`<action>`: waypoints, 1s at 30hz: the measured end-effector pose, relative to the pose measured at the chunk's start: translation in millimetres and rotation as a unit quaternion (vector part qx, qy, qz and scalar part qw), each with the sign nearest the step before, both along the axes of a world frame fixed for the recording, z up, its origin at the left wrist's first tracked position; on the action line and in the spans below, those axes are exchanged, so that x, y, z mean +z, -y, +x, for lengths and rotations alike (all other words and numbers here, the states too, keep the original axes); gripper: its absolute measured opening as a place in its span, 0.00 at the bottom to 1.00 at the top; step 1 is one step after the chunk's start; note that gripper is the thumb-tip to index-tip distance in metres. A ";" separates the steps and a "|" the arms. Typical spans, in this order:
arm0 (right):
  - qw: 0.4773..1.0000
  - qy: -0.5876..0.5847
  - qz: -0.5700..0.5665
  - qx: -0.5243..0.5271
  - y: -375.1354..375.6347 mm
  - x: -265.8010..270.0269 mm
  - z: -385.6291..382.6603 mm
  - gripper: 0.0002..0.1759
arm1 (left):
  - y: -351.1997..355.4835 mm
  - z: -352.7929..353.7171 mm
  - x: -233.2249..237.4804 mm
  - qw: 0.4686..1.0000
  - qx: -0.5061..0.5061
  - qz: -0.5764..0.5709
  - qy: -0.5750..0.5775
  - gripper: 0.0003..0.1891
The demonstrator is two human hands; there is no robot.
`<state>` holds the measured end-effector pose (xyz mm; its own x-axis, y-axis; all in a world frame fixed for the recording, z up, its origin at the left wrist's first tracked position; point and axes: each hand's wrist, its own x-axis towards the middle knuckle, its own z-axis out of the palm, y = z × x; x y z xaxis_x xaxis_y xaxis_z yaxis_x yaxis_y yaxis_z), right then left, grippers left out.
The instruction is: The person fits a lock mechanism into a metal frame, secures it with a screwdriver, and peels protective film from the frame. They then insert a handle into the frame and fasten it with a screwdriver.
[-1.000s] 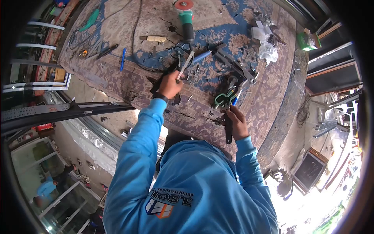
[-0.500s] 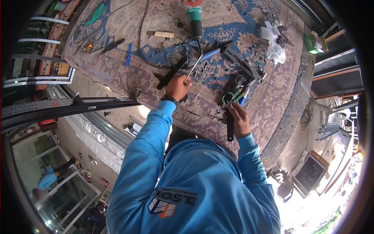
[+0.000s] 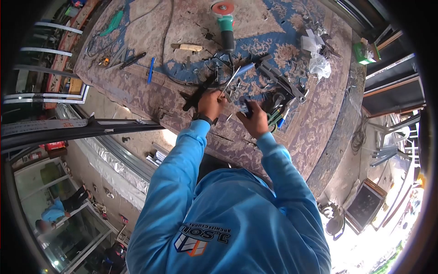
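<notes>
My left hand (image 3: 211,101) is closed around the metal shaft of a screwdriver (image 3: 233,77) whose blue handle points away from me over the carpet-covered workbench (image 3: 150,98). My right hand (image 3: 253,119) is just to its right, closed on a small black part (image 3: 245,108) and held above the bench near the screwdriver's tip. Both sleeves are bright blue, and a dark watch sits on the left wrist. Loose screws and small metal pieces lie on the bench around both hands.
A green angle grinder (image 3: 224,23) with an orange disc lies at the far side. Green-handled snips (image 3: 275,117), a black metal bracket (image 3: 283,82), a plastic bag (image 3: 317,64) and a green box (image 3: 365,51) sit to the right. A long dark aluminium profile (image 3: 91,129) runs along the left.
My right hand has left the bench's near edge and the long black piece, moving left toward my left hand with a small black part. The left hand stays put with the screwdriver.
</notes>
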<state>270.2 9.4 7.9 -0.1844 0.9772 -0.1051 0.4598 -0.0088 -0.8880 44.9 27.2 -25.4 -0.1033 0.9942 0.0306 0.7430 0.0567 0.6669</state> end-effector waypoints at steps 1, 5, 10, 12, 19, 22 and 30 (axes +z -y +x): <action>0.999 0.016 0.031 0.018 -15.0 -10.2 -14.5 0.33 | -0.7 0.1 -0.6 1.000 0.004 -0.007 0.003 0.12; 0.990 0.103 0.077 0.057 -45.4 -49.2 -50.4 0.27 | -6.1 1.1 -4.3 0.998 -0.007 0.054 -0.041 0.13; 0.990 0.115 0.005 0.076 -52.0 -32.0 -50.5 0.23 | -2.6 2.9 7.8 0.999 0.003 0.031 -0.018 0.11; 0.989 0.122 0.004 0.087 -44.8 -22.4 -45.9 0.23 | 2.0 1.9 15.6 1.000 -0.004 0.024 -0.012 0.11; 0.994 0.095 0.054 0.016 -33.5 -29.9 -25.5 0.21 | 16.2 6.7 21.5 1.000 0.004 0.013 0.021 0.11; 0.997 0.064 0.047 -0.005 -31.5 -29.1 -20.0 0.20 | 14.7 5.2 23.3 0.994 0.031 0.007 0.107 0.11; 0.999 -0.005 0.015 -0.039 -20.2 -27.6 -24.3 0.20 | 5.3 24.6 32.3 0.985 0.032 -0.052 0.160 0.11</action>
